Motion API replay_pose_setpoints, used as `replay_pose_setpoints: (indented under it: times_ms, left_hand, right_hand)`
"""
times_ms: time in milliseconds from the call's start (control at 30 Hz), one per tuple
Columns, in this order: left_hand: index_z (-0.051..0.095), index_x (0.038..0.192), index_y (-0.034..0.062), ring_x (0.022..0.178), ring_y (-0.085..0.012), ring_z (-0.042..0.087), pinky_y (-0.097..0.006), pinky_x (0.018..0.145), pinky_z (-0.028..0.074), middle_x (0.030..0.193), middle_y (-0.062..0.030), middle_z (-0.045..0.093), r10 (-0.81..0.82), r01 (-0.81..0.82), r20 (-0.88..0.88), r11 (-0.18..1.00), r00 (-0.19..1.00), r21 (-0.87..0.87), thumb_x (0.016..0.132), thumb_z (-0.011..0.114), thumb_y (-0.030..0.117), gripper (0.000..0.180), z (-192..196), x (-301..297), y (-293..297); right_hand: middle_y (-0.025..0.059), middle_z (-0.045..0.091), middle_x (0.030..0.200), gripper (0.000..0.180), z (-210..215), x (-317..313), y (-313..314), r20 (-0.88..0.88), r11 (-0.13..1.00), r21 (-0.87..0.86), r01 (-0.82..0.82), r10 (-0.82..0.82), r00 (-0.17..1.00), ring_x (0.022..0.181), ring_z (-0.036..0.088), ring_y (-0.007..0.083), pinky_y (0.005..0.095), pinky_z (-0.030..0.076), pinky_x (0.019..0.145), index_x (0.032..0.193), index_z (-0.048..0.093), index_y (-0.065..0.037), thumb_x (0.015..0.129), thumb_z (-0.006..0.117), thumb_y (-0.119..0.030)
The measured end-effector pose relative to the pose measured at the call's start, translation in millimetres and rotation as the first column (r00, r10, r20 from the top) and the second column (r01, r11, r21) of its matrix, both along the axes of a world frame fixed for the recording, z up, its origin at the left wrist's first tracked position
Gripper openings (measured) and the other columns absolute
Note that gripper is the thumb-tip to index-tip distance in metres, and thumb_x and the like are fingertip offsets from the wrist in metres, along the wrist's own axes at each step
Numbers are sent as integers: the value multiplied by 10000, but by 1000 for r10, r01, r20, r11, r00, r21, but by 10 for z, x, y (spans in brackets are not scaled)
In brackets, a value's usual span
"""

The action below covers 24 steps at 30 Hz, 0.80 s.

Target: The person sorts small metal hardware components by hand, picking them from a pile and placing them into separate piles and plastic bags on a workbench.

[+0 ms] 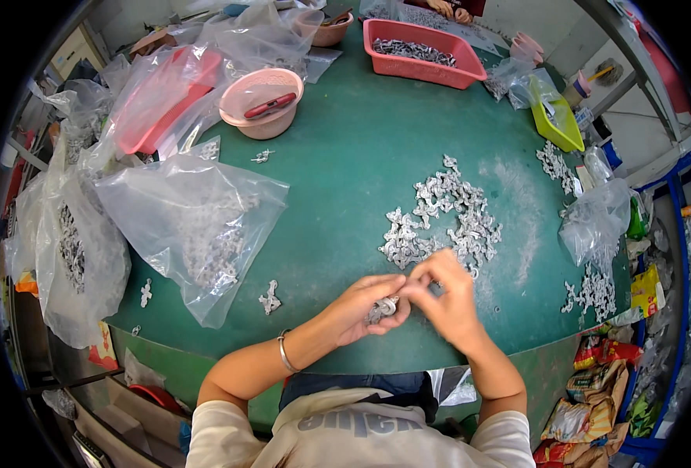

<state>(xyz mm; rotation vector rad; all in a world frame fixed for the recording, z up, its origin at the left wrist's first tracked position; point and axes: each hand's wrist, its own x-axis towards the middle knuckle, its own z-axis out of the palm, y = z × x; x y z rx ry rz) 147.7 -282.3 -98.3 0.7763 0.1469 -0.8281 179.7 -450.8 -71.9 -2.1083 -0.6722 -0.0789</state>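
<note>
The fingers of the left hand and right hand were clamped together on a small metal part above the table edge — a pile of parts remained beyond, one bag already filled.

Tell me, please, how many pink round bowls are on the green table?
2. One pink bowl sits at upper left beside the plastic bags, with a red tool inside. The second bowl stands at the far edge, near the red tray. Bags may hide others.
</note>
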Motion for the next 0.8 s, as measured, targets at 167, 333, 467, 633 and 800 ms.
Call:
replay_pose_setpoints:
  times_ms: [167,333,467,633,800]
  left_hand:
    - [536,1142,13,528,-71,398,-184,394,281,674,-33,478,182,-194,-99,972,978,-130,949,455,235,304,-101,-8,-55]
    - [523,1145,13,557,-56,398,-162,405,276,693,-20,465,292,-302,-118,950,949,-81,949,469,217,288,-133,14,-89]
    - [509,1157,19,548,-47,382,-159,408,271,710,-7,459,310,-318,-79,940,947,-121,945,479,212,289,-201,31,-48]
    - [513,1177,40,588,-25,388,-151,427,258,801,12,494,407,-403,158,914,900,-58,893,570,133,304,-189,-6,-68]
    - [473,1236,28,617,-21,426,-151,475,319,892,-5,504,393,-529,545,841,740,112,807,633,6,458,-40,-16,-84]
  right_hand:
    - [113,595,738,121,-253,591,-237,134,925,-150,348,-330,934,753,531,264,354,424,666,786,629,-25,739,689,-120]
    - [130,618,811,176,-571,776,-181,269,834,-438,336,-235,934,877,529,289,386,387,795,839,626,2,751,672,-143]
    - [138,618,808,134,-509,735,-233,330,865,-348,363,-249,911,800,542,292,379,414,738,809,624,9,738,677,-92]
    - [82,637,828,130,-259,384,-266,-300,941,210,265,-196,934,742,594,159,274,465,692,925,608,32,806,629,-15]
    - [77,637,912,158,-92,1,-261,-598,819,520,242,147,788,869,603,135,244,467,786,993,590,43,837,589,20]
